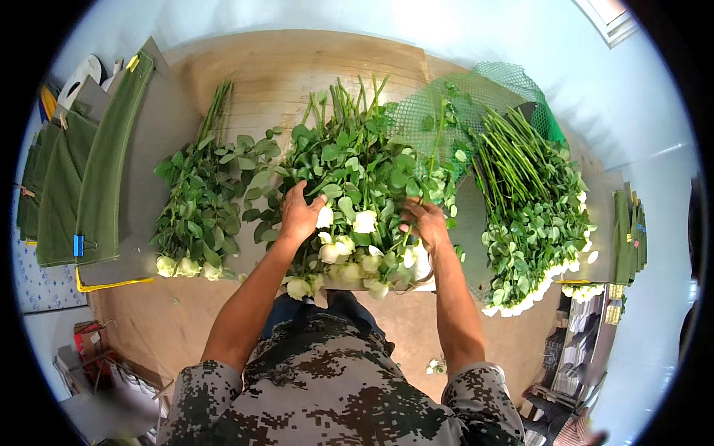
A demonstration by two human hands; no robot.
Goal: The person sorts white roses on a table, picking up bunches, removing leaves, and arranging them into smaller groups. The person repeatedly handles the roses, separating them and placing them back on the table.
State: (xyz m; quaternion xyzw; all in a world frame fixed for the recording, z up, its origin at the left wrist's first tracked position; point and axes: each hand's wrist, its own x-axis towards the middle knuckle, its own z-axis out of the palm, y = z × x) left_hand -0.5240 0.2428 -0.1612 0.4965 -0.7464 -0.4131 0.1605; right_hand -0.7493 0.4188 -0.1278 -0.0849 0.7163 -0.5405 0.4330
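Centrally, both hands [299, 215] amid leafy white roses [364, 221].

roses [365, 221] tinted creamy white, leaves [332, 153] shaded deep green, stems [513, 152] coloured bright green, netting [418, 105] tinted green, shirt [342, 383] patterned in grey and dark pixelated camouflage, cloths [113, 163] coloured olive, clip [79, 246] coloured blue, wall [260, 16] tinted pale blue

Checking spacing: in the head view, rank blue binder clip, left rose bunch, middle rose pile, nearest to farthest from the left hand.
1. Middle rose pile, at the left hand.
2. Left rose bunch, leftward.
3. Blue binder clip, far left.
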